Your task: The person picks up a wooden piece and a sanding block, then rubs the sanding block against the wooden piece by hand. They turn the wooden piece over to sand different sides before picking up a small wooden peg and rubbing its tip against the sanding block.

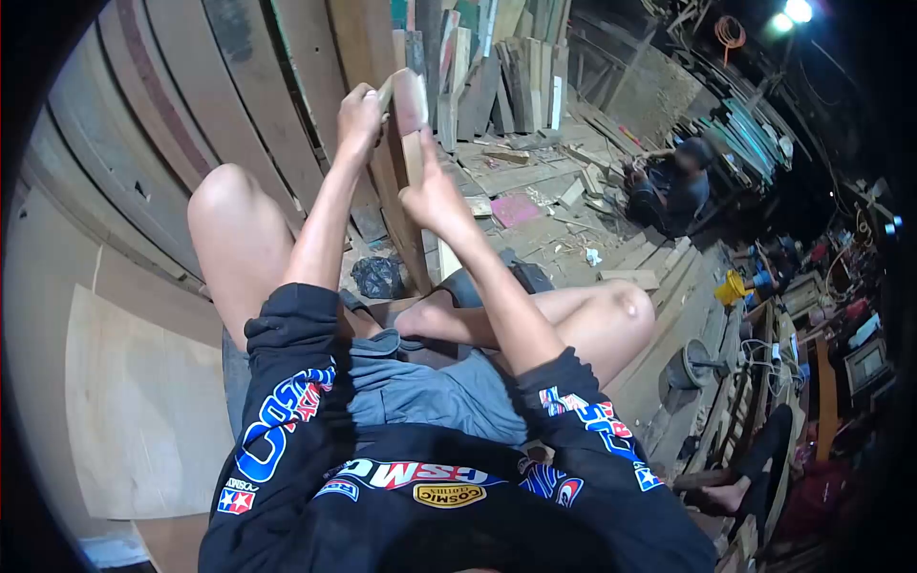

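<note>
I sit on the floor with bare knees drawn up, wearing a black printed jersey. A narrow wooden piece [412, 119] stands upright in front of me. My left hand [359, 116] is closed around a small pale block pressed against the top of that piece. Lower down, my right hand [435, 196] grips the wooden piece and steadies it. The bottom end of the piece is hidden behind my right arm and leg.
Large plywood sheets [143, 401] lean at the left. Stacked boards [516, 67] and offcuts litter the floor ahead. Another person [673, 186] crouches at the back right. A black bag [378, 277] lies near my feet. Tools and cables crowd the right side.
</note>
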Tool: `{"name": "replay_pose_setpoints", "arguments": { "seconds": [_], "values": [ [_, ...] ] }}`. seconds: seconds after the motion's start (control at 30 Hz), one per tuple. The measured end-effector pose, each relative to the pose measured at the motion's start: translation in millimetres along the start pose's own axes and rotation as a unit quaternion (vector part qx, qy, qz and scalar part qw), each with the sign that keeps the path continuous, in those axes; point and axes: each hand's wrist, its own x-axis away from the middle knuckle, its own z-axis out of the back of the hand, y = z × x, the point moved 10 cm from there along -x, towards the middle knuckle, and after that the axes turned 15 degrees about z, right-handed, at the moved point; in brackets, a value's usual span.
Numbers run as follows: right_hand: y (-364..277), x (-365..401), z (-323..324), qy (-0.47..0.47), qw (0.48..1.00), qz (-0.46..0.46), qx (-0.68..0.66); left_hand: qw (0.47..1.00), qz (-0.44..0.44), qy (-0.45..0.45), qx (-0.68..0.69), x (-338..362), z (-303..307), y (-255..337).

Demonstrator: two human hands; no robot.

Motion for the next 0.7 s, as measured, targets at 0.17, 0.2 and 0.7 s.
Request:
{"name": "replay_pose_setpoints", "arguments": {
  "seconds": [0.17, 0.2, 0.7],
  "values": [
    [-1, -3, -1, 0.041, 0.998, 0.039, -0.034, 0.997, 0.035, -0.036, 0.055, 3, -6, -3],
    [1, -4, -1, 0.033, 0.999, 0.031, -0.030, 0.996, 0.044, -0.052, 0.060, 0, -6, -7],
    [43, 21, 22, 0.182, 0.972, 0.012, -0.151, 0.928, 0.148, -0.271, 0.210, 0, -32, -16]
  ]
}}
